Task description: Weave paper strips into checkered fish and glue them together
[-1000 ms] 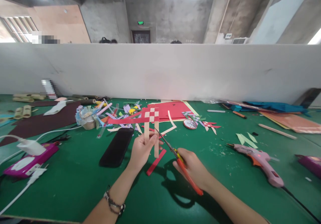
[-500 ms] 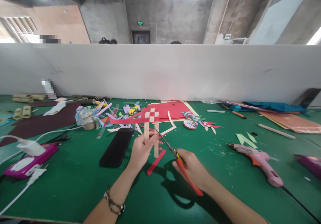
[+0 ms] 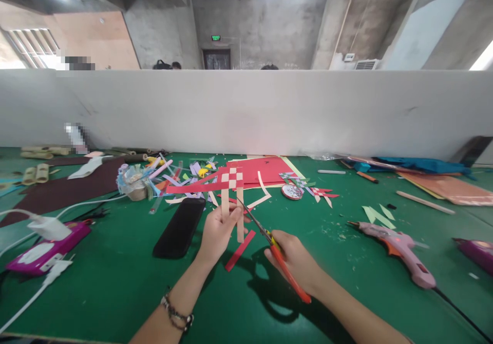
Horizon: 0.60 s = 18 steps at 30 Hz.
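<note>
- Left hand (image 3: 219, 226): one, bare, fingers slim.
- Left forearm (image 3: 190, 282): one, bare, slender, narrowing toward the wrist.
- Bracelet (image 3: 172, 311): worn around the left forearm just above the wrist; dark, knobbly, apparently more than one strand, with paler pieces among the dark; finer detail blurred.
- Right hand (image 3: 295, 254): one, bare.
- Right forearm (image 3: 346, 303): one, bare, smooth in outline, widening toward the elbow.

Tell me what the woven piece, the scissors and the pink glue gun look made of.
Woven piece: probably matte paper, judging by its thin, flat strips.
Scissors: grey, metal-looking blades; bright orange and yellow handles, likely plastic.
Pink glue gun: apparently plastic, with a smooth moulded-looking body.
</note>
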Motion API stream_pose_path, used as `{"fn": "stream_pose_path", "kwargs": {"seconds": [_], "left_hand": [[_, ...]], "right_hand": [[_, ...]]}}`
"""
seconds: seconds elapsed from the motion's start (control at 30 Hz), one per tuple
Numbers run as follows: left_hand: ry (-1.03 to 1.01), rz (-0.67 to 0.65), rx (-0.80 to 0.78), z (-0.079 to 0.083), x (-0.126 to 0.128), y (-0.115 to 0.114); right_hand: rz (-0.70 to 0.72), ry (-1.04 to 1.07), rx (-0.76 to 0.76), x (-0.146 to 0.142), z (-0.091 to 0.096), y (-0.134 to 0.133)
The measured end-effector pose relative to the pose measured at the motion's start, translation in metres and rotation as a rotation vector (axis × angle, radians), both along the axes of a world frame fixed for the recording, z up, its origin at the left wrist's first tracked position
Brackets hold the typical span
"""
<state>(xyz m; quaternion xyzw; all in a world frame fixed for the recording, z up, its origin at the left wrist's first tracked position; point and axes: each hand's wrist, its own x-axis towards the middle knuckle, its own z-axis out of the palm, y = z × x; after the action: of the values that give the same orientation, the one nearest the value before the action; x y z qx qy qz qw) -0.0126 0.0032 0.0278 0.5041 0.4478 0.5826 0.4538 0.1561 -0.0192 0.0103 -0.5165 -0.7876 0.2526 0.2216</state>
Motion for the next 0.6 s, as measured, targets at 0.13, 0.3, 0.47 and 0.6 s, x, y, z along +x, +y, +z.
{"fn": "stream_pose_path", "kwargs": {"seconds": [0.13, 0.3, 0.47, 0.6], "left_hand": [[0.017, 0.004, 0.015, 0.0003, 0.0014, -0.0010], [0.052, 0.027, 0.009, 0.0012, 0.0031, -0.0024], [0.084, 0.008, 0.000, -0.0003, 0.0027, -0.0005], [0.097, -0.003, 0.005, -0.0025, 0.0028, 0.0007]], "right_hand": [[-0.008, 0.009, 0.009, 0.0004, -0.0023, 0.0000], [-0.014, 0.019, 0.013, 0.0009, -0.0050, 0.0009], [-0.005, 0.027, -0.009, 0.0012, -0.0052, 0.0012], [0.017, 0.064, -0.015, 0.0008, -0.0049, -0.0001]]}}
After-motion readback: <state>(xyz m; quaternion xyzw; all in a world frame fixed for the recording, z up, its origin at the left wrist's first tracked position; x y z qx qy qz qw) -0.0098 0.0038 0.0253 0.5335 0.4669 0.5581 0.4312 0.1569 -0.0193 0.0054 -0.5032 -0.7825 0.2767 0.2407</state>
